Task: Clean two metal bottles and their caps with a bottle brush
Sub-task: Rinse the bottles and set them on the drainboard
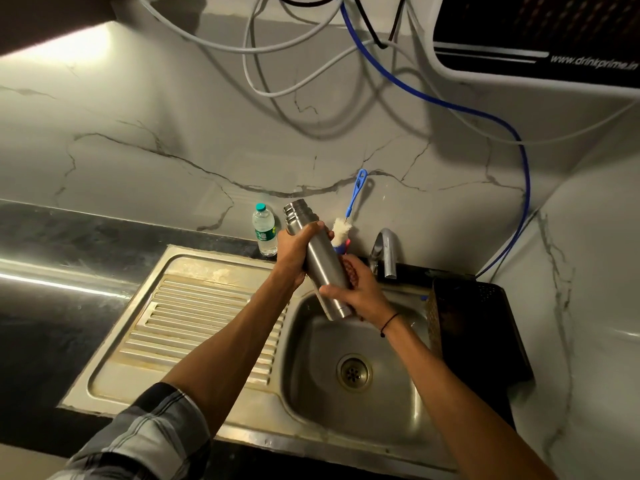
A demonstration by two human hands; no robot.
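Two hands on one steel bottle (317,261), tilted over sink (398,420), cap end toward 11 o'clock. Left hand (294,254) grips upper body; right hand (360,292) wraps base. Likely rigid, light, slippery wet. Brush (346,223) at 1 o'clock.

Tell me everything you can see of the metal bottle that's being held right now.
The metal bottle is a slim brushed-steel cylinder with a ridged, narrower cap end. It is tilted, cap end up toward the wall and base down over the sink basin. The left hand grips its upper body; the right hand holds it near the base. Whether the cap is screwed tight cannot be told.
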